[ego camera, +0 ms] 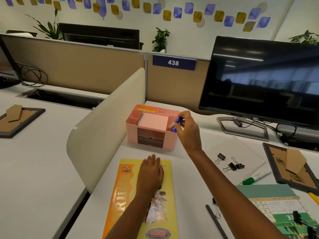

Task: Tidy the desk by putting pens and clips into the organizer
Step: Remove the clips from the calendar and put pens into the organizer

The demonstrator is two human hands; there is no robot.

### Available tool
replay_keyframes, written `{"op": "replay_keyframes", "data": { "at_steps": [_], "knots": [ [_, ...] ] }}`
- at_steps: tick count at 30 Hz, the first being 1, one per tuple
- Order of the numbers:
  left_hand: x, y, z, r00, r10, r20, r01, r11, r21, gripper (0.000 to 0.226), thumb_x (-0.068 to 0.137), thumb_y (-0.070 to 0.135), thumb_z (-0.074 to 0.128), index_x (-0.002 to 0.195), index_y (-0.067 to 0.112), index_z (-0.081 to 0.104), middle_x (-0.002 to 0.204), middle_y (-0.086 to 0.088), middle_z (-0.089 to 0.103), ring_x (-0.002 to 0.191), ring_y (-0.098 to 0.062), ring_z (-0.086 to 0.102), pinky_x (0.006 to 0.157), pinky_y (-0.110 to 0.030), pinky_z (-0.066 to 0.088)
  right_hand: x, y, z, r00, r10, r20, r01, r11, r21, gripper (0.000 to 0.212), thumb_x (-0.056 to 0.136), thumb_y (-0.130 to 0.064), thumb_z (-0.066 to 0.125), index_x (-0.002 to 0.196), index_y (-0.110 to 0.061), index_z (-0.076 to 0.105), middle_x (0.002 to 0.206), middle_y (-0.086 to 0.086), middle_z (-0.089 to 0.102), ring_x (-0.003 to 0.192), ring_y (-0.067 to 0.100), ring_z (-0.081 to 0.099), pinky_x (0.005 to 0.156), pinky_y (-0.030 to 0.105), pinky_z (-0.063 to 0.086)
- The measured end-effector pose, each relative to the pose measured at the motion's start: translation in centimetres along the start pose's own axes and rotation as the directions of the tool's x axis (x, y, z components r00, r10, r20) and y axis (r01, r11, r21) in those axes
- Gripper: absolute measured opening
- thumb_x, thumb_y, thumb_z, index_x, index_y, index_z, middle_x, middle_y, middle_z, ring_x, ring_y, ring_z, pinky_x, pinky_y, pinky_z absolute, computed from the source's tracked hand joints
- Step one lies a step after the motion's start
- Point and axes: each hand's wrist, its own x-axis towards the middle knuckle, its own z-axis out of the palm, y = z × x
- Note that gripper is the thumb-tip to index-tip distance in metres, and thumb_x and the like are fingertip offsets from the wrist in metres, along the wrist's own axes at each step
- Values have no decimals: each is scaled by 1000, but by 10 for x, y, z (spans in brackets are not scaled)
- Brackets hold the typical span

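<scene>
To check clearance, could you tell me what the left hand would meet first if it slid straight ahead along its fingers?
Most likely the drawer front of the pink organizer. The left hand lies flat on the booklet, fingers toward it, with only bare desk between.

One wide-angle camera, worn on the person's head, looks forward and down at close range over the white desk (189, 187), with the pink organizer (132, 135) near centre at 12 o'clock, the Dell monitor (262, 80) at 2 o'clock and the cream divider (107, 121) at 10 o'clock.
</scene>
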Motion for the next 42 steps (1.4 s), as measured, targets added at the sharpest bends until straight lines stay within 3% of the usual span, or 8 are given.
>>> {"op": "replay_keyframes", "data": {
  "at_steps": [7, 12, 16, 24, 29, 33, 38, 42],
  "knots": [
    [0, 0, 0, 1000, 5, -3, -5, 1000, -13, 43, 79, 27, 36, 93, 7, 72, 97, -12, 73, 87, -25, 71, 76, -36, 56, -4, 7, 5, 993, 37, 115, -32, 998, -49, 27, 87, -8, 55, 114, -3, 55, 113, 17, 64, 102, 30, 61, 91, 33, 49],
    [0, 0, 1, 1000, 1, -18, -1, 1000, -10, 44, 79, 27, 35, 93, 7, 72, 96, -13, 73, 87, -26, 71, 75, -38, 56, 8, 0, 3, 981, 112, 157, -100, 991, -84, 35, 92, -13, 49, 127, -10, 44, 121, 15, 60, 105, 31, 60, 89, 37, 51],
    [-1, 0, 1, 1000, 6, -20, -6, 1000, 2, 44, 78, 27, 35, 92, 9, 73, 96, -12, 73, 87, -24, 71, 76, -36, 56, 8, -3, 5, 968, 53, 244, -6, 982, -189, 28, 94, -19, 43, 119, -8, 45, 115, 16, 63, 95, 32, 64, 79, 37, 55],
    [-1, -2, 4, 998, 16, -60, -14, 1000, 24, 31, 66, 23, 60, 90, 8, 73, 94, -12, 74, 85, -24, 71, 74, -36, 56, -3, 3, 7, 938, 28, 345, 66, 964, -257, 25, 93, -21, 46, 113, -7, 52, 123, 14, 60, 105, 32, 60, 86, 36, 51],
    [0, -3, 6, 997, 17, -74, -15, 999, 38, 31, 67, 22, 60, 91, 7, 73, 94, -13, 73, 86, -26, 71, 74, -38, 56, -1, 0, 7, 915, 93, 393, 26, 958, -285, 39, 92, -15, 49, 130, -18, 41, 134, 12, 50, 115, 31, 53, 94, 40, 48],
    [0, -2, 5, 996, 31, -83, -29, 999, 28, 31, 70, 23, 56, 90, 8, 73, 94, -12, 74, 85, -24, 71, 74, -36, 56, 4, 0, 6, 904, 22, 428, 134, 934, -331, 32, 90, -16, 50, 122, -12, 53, 131, 12, 54, 114, 30, 52, 95, 36, 46],
    [1, -2, 6, 996, 35, -86, -35, 999, 10, 31, 68, 23, 59, 90, 7, 73, 94, -13, 73, 85, -26, 71, 75, -37, 56, 17, -5, 1, 926, 7, 377, 125, 938, -324, 23, 89, -16, 54, 108, -5, 59, 124, 13, 58, 108, 26, 56, 92, 28, 47],
    [0, -2, 4, 999, 34, -41, -34, 999, 4, 40, 79, 25, 39, 92, 7, 72, 96, -13, 73, 87, -27, 71, 76, -39, 56, 19, -9, 1, 901, 84, 427, 79, 933, -350, 24, 90, -13, 51, 112, -6, 57, 125, 14, 56, 107, 28, 56, 91, 29, 47]
  ]
}}
